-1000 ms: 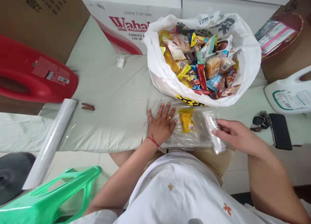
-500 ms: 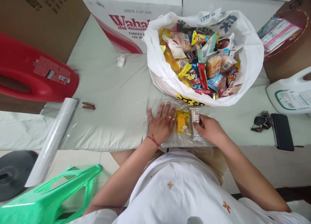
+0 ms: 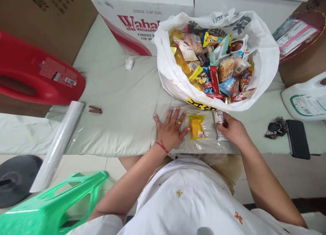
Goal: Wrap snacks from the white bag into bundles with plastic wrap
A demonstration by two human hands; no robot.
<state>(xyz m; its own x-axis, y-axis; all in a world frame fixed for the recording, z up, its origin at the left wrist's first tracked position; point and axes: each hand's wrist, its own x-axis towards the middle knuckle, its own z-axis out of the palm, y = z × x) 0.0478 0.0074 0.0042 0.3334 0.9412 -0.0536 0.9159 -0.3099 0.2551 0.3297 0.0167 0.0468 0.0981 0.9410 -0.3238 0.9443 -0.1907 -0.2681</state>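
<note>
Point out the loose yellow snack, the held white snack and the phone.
Yellow snack (image 3: 197, 127): head view, middle of its wrapper.
White snack (image 3: 218, 117): head view, printed upper part of its wrapper.
Phone (image 3: 298, 139): head view, middle of its dark upper face.

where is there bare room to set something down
Widest is the cloth between the brown pieces and left hand; narrower, between right hand and keys. Crowded: between the hands, with yellow packet and white packet, snack bag just beyond.
</note>
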